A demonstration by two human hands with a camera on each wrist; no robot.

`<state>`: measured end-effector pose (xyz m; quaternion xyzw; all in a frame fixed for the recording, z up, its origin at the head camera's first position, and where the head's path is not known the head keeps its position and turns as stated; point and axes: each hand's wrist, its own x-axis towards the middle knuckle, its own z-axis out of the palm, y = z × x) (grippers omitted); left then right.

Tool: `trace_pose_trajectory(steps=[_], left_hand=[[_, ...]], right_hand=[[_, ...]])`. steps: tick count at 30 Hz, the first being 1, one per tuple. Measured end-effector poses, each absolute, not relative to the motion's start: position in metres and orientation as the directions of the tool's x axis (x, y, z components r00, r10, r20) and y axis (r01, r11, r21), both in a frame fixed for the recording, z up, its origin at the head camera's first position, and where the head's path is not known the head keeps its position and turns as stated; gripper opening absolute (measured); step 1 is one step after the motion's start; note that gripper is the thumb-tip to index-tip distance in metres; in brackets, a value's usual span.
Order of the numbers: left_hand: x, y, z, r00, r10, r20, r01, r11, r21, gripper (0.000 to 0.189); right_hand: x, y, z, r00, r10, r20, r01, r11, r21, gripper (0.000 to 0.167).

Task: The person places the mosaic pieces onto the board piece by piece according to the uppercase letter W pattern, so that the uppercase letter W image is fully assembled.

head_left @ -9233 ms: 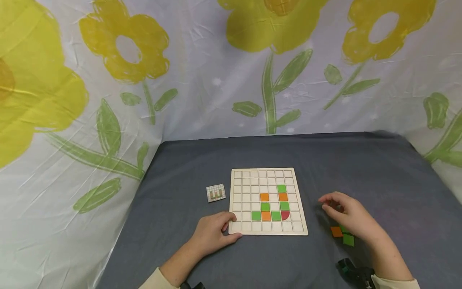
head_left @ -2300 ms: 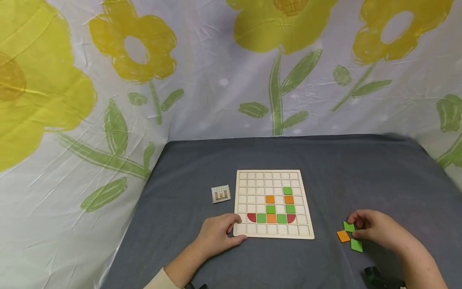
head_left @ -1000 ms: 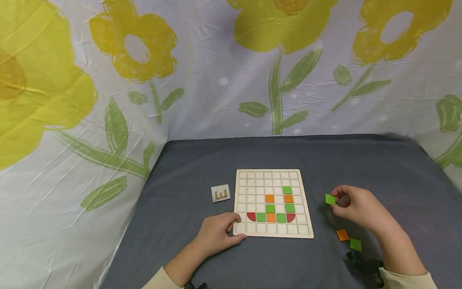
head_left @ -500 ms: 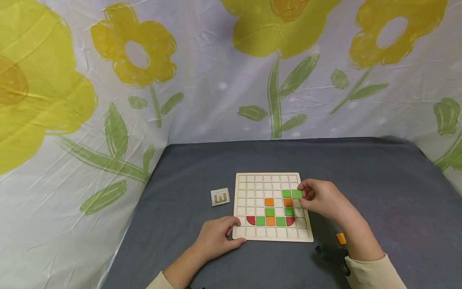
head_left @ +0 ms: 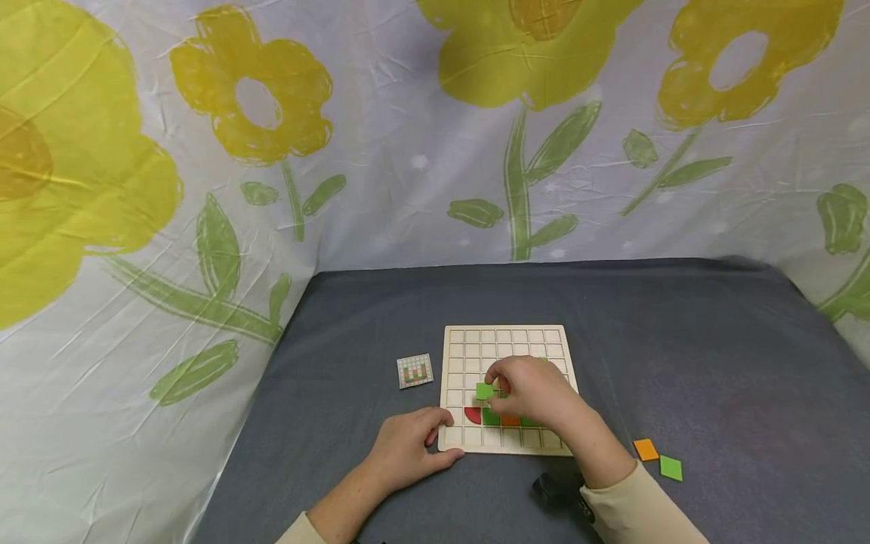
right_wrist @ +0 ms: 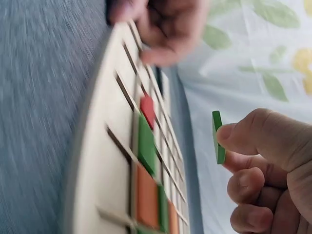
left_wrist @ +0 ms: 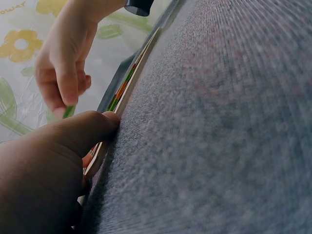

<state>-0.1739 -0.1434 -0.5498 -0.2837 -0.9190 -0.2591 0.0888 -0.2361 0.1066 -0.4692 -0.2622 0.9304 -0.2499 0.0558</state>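
My right hand (head_left: 533, 389) pinches a green square tile (head_left: 484, 391) between thumb and fingertips, over the left part of the wooden grid board (head_left: 469, 440). In the right wrist view the tile (right_wrist: 218, 138) is seen nearly edge-on, above the board's surface. With its thumb at the front edge and fingers at the left edge, my left hand (head_left: 408, 444) grips the board's near-left corner. A red rounded piece (head_left: 473, 415) lies in the board's second-lowest row, with a green tile (head_left: 491, 416) to its right. Several other pieces on the board are partly or wholly hidden by my right hand.
Left of the board lies a small pattern card (head_left: 414, 371). An orange tile (head_left: 646, 449) and another green tile (head_left: 671, 468) lie on the dark cloth to the right. A flowered curtain (head_left: 394, 151) hangs behind the table.
A second red piece has appeared on the board since the oldest frame. My right hand has picked up a green tile from the right and carried it left over the board. My left hand keeps its grip.
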Motion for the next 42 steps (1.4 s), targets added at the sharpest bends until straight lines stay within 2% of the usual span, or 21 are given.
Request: trace_pose_trajectory(steps=[13, 26, 37, 42], left_hand=[[-0.173, -0.142, -0.551, -0.815, 0.478, 0.327, 0.579, 0.699, 0.420, 0.039], [-0.173, -0.143, -0.549, -0.820, 0.476, 0.319, 0.572, 0.702, 0.424, 0.038], [-0.174, -0.145, -0.553, -0.813, 0.480, 0.331, 0.582, 0.703, 0.409, 0.039], [-0.174, -0.145, -0.552, -0.817, 0.479, 0.320, 0.575, 0.705, 0.414, 0.038]], right_hand=[[-0.241, 0.079, -0.487, -0.862, -0.501, -0.074, -0.427, 0.797, -0.426, 0.018], [-0.242, 0.080, -0.490, -0.823, -0.568, -0.007, -0.505, 0.738, -0.448, 0.019], [-0.241, 0.091, -0.488, -0.830, -0.557, -0.007, -0.481, 0.722, -0.497, 0.015], [-0.237, 0.109, -0.486, -0.848, -0.527, 0.054, -0.476, 0.714, -0.513, 0.013]])
